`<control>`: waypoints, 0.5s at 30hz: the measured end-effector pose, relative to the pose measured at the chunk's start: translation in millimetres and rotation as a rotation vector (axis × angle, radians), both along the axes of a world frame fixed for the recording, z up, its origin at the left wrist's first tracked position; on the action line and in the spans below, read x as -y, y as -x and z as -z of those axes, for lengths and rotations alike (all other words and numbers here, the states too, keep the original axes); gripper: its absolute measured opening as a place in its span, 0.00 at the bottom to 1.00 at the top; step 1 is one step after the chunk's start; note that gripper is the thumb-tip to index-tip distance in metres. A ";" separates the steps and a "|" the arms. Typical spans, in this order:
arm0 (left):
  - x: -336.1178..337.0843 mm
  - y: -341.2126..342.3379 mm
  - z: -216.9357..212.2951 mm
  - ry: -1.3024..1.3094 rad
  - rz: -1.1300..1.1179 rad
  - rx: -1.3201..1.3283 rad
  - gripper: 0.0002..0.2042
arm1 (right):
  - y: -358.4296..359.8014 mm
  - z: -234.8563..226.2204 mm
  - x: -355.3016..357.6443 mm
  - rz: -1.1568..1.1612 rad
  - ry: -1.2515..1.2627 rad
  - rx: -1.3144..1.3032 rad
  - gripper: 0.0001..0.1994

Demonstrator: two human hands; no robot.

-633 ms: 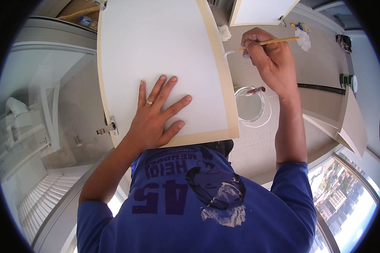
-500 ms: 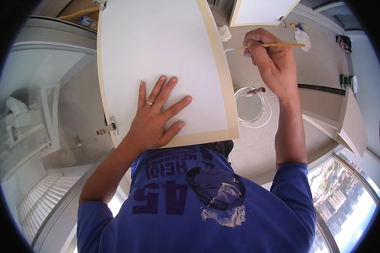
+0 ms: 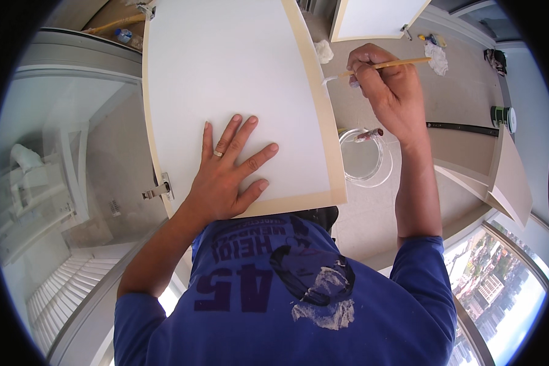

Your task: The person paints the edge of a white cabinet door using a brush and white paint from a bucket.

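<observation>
A white cabinet door (image 3: 238, 67) lies in front of me, with cream masking tape (image 3: 321, 116) along its borders. My left hand (image 3: 229, 168) rests flat on its lower part, fingers spread, a ring on one finger. Off the door's right edge, my right hand (image 3: 387, 88) pinches a thin paintbrush (image 3: 409, 61) with a yellowish wooden handle. The brush's whitish tip is at the door's right edge; whether it touches cannot be made out. A metal hinge (image 3: 157, 191) sticks out from the door's lower left side.
Below my right hand stands a round clear tub (image 3: 363, 161) with a stained brush handle (image 3: 369, 135) across it. A second taped panel (image 3: 375, 18), a crumpled white cloth (image 3: 436, 58), a green-and-white can (image 3: 503, 119) and a beige open box-like piece (image 3: 500, 177) lie beyond. Glass (image 3: 104, 140) stands left.
The brush has tilted, its handle end rising slightly, and its tip has moved a little down along the door's edge. My left hand stays spread on the door.
</observation>
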State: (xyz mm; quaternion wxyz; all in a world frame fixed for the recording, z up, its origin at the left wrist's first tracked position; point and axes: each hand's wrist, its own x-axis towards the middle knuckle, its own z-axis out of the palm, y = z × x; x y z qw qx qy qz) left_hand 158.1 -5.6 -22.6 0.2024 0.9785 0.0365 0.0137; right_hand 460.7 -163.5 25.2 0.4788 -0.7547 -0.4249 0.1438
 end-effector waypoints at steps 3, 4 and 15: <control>0.4 0.7 1.7 0.000 -0.004 0.003 0.28 | -2.0 4.9 -8.5 0.025 -0.060 0.017 0.09; 0.2 1.3 2.3 0.002 -0.005 -0.001 0.29 | -1.7 5.8 -9.8 0.033 -0.075 -0.002 0.09; -1.1 0.2 4.5 0.005 0.003 -0.006 0.28 | -5.2 -2.3 42.3 0.135 -0.142 -0.362 0.08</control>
